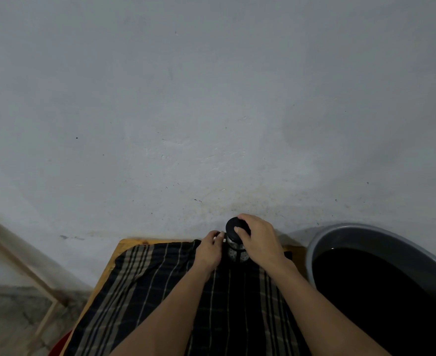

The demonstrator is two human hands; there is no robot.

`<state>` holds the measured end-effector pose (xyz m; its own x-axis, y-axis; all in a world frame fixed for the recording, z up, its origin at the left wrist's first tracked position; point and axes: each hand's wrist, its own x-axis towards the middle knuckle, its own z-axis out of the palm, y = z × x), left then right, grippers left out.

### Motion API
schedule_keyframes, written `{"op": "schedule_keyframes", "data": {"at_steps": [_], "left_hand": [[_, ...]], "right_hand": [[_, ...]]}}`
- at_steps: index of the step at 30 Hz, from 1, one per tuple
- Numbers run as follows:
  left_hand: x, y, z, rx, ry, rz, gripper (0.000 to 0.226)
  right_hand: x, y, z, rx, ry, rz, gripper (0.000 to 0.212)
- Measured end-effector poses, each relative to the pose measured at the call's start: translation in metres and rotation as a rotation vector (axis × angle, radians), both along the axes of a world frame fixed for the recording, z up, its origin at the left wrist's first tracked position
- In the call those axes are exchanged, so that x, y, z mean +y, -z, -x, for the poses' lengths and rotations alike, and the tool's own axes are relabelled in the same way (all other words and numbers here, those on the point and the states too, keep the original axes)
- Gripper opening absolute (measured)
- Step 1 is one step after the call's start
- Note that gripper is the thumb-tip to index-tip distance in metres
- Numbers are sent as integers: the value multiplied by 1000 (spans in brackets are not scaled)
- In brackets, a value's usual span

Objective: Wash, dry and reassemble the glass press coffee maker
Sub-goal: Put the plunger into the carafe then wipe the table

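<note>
The glass press coffee maker (236,253) stands upright at the far edge of a dark striped cloth (160,291), close to the wall. Its round black lid (233,228) sits on top. My right hand (259,240) grips the lid from the right, thumb across its top. My left hand (209,249) holds the press at its left side, near the handle, which the fingers mostly hide. The glass body shows only between the two hands.
The cloth covers a small wooden table (124,249) against a grey wall (211,111). A large grey basin (340,235) with a dark inside stands at the right. A wooden frame (14,253) leans at the left over a concrete floor.
</note>
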<state>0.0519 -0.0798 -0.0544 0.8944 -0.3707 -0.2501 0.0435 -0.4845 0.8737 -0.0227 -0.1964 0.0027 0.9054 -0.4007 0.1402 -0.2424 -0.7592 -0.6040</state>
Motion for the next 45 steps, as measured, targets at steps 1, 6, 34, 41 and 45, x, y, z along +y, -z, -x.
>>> {"op": "schedule_keyframes", "data": {"at_steps": [1,6,34,41,45], "left_hand": [[0,0,0,1,1,-5,39],[1,-1,0,10,6,-1,39],[112,-45,88,-68,456,-252,26],[115,-41,183,-16,688,-213,31],[73,-43,241,59,827,-199,40]], "right_hand": [[0,0,0,3,2,3,39],[1,4,4,40,-13,25,43],[76,-45,102,-21,168,-352,11],[85,-21,221,148,402,-315,13],[67,6,299,287,568,-224,10]]}}
